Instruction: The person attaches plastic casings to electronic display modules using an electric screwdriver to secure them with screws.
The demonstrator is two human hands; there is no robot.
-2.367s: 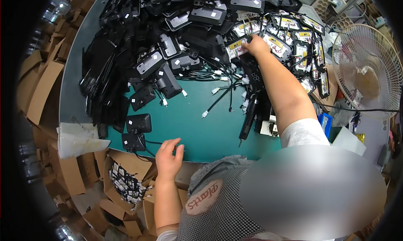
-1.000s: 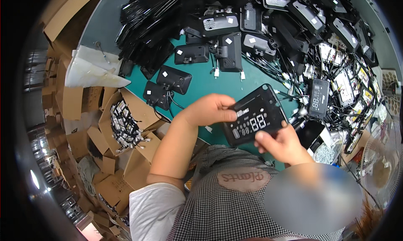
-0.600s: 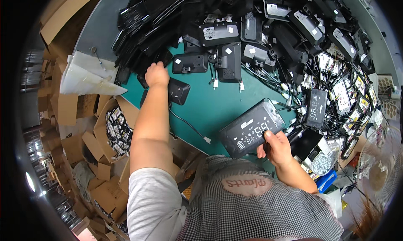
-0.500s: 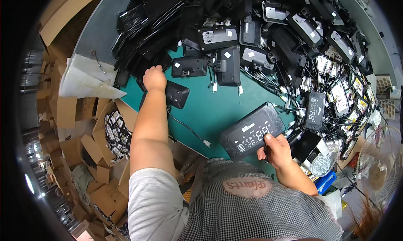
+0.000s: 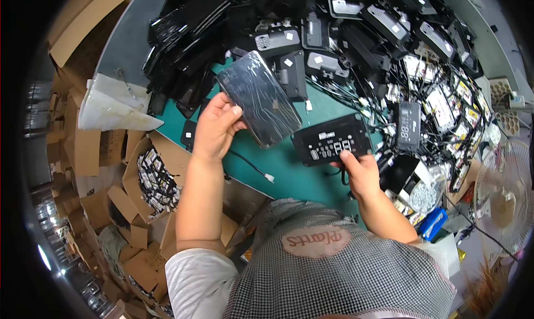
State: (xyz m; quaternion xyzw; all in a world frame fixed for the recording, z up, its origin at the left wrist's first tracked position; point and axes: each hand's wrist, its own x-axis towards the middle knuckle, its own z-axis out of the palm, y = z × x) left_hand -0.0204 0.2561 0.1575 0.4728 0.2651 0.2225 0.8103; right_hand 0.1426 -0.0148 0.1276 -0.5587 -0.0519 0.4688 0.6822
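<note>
My left hand [image 5: 214,127] is closed on the lower left edge of a glossy black rectangular cover panel [image 5: 261,99], thumb on its face. The panel is tilted above the table and looks wrapped in wrinkled clear film. To the right, my right hand [image 5: 359,172] grips a black display panel [image 5: 322,142] by its lower right edge. White battery, digit and icon marks show on its face, and a dark cable loop hangs below it. The two panels are close together, near corners almost meeting. On the green tabletop [image 5: 278,180] lies a dark cable with a white connector [image 5: 269,178].
Black housings [image 5: 290,77] with white stickers pile up at the back. Glossy black panels [image 5: 186,33] are stacked at the back left. Circuit boards with cables [image 5: 442,116] heap up on the right, beside another display panel [image 5: 409,127]. Cardboard boxes [image 5: 136,208] stand left, a fan [image 5: 503,191] right.
My left hand has come back from the stack toward me and now holds a glossy cover panel. My right hand has raised the display panel slightly and turned it nearer to level.
</note>
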